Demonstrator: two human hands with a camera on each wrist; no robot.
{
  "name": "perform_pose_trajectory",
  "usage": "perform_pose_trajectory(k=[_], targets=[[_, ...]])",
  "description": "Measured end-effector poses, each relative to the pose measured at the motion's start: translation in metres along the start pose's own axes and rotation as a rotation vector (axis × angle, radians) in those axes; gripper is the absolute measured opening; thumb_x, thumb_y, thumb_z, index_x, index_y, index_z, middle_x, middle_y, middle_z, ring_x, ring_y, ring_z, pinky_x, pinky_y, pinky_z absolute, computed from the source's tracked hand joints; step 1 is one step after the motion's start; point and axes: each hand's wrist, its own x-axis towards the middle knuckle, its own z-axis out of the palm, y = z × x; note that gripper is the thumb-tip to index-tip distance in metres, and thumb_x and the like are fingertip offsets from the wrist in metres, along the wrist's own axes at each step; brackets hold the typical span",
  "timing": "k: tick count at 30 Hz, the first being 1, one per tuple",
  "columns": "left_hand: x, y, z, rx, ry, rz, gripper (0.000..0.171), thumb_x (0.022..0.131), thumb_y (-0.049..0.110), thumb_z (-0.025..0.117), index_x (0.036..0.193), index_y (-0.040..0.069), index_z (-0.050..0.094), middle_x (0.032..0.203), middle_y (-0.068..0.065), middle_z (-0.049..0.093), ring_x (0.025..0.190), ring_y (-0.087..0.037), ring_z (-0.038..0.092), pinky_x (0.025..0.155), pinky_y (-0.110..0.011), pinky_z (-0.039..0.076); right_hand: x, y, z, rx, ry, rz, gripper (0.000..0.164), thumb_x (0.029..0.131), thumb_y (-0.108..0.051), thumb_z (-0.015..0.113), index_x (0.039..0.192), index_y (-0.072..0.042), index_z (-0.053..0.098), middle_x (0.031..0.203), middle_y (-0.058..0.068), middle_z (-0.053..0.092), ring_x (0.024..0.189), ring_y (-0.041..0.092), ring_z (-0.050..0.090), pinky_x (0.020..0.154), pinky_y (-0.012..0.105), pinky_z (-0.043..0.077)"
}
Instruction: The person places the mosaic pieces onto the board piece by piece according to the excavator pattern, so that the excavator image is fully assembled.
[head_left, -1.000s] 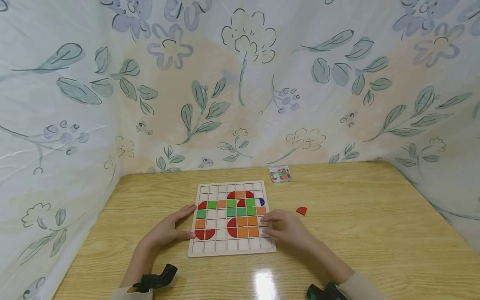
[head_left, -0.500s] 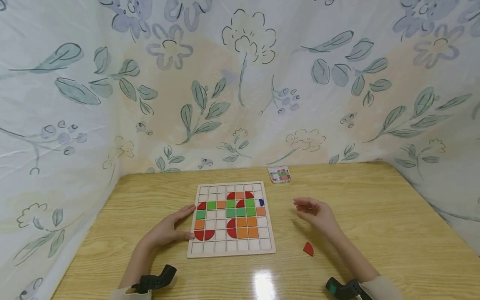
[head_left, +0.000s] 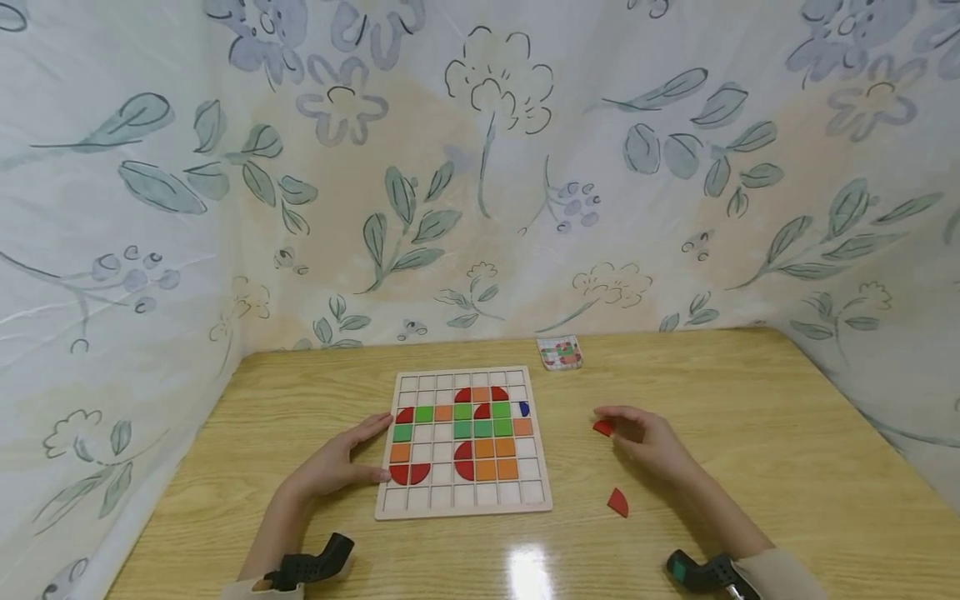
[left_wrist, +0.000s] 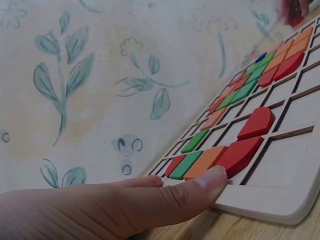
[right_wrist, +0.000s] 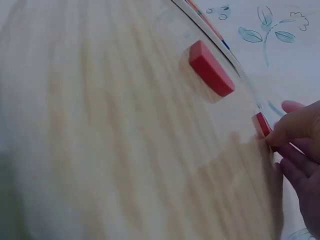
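My left hand (head_left: 337,458) rests at the left edge of a wooden grid board (head_left: 465,506), its fingers and thumb spread apart. The left wrist view shows the thumb (left_wrist: 210,179) on the rim beside a red quarter-circle tile (left_wrist: 242,155). Red, green and orange tiles, with one blue tile (head_left: 524,409), fill part of the grid. Right of the board, my right hand (head_left: 651,440) pinches a red quarter-circle tile (head_left: 602,427) between thumb and fingers, low at the table; part of the tile is hidden. Another red quarter-circle tile (head_left: 618,502) lies nearer to me.
A small card (head_left: 559,353) with a printed coloured pattern lies behind the board's right corner. The wooden table (head_left: 787,450) ends at a flowered cloth (head_left: 480,208) at the back and sides. Both wrists wear black devices.
My right hand has moved from the board's right edge out to the right and reached the red tile there. The nearer red tile, covered before, now shows. My left hand stays put.
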Motion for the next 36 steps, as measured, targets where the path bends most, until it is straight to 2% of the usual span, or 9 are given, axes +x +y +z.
perform_pose_trajectory(k=[3,10,17,28,31,36], targets=[[-0.0006,0.0004,0.0002,0.001,0.002,0.004,0.082,0.074,0.033,0.076,0.144,0.016,0.035,0.151,-0.012,0.025,0.139,-0.039,0.014,0.106,-0.062,0.016,0.0004,0.0021,0.0004,-0.047,-0.001,-0.013,0.036,0.082,0.006,0.062,0.116,-0.006,0.063,0.113,0.009,0.065,0.108,0.006,0.055,0.088,0.009,0.039],[-0.0003,0.0001,0.001,0.012,0.002,0.0,0.083,0.074,0.035,0.075,0.144,0.018,0.034,0.151,-0.011,0.025,0.139,-0.039,0.014,0.105,-0.062,0.016,0.0011,0.0018,0.0016,-0.113,0.017,0.006,0.036,0.079,0.006,0.065,0.112,-0.006,0.065,0.11,0.008,0.067,0.105,0.013,0.059,0.086,0.014,0.044],[0.0014,-0.0012,0.0013,0.008,-0.005,-0.004,0.084,0.074,0.037,0.075,0.144,0.017,0.033,0.152,-0.01,0.024,0.139,-0.038,0.013,0.106,-0.062,0.015,0.0015,0.0003,0.0007,-0.119,-0.012,0.006,0.035,0.08,0.002,0.066,0.114,-0.008,0.065,0.112,0.004,0.066,0.107,0.016,0.058,0.088,0.019,0.046],[0.0013,-0.0016,0.0015,0.001,0.002,-0.013,0.083,0.074,0.035,0.076,0.144,0.018,0.034,0.151,-0.011,0.024,0.139,-0.038,0.013,0.105,-0.063,0.015,0.0021,-0.0024,0.0049,-0.075,-0.021,-0.048,0.031,0.079,0.005,0.066,0.109,-0.002,0.066,0.107,0.01,0.067,0.098,0.015,0.062,0.082,0.027,0.052],[0.0015,-0.0026,0.0022,0.007,0.004,-0.021,0.084,0.073,0.037,0.076,0.144,0.018,0.034,0.152,-0.009,0.024,0.139,-0.038,0.013,0.106,-0.062,0.015,0.0021,-0.0036,0.006,-0.077,-0.02,-0.043,0.03,0.079,0.005,0.066,0.108,-0.002,0.066,0.106,0.011,0.067,0.098,0.017,0.063,0.082,0.031,0.052],[0.0016,-0.0032,0.0026,0.008,0.014,-0.019,0.085,0.073,0.039,0.076,0.144,0.017,0.035,0.152,-0.009,0.025,0.139,-0.037,0.015,0.106,-0.061,0.016,0.0025,-0.0051,0.0081,-0.076,-0.007,-0.034,0.03,0.079,0.004,0.068,0.108,-0.002,0.066,0.105,0.011,0.067,0.097,0.016,0.063,0.081,0.03,0.053]])
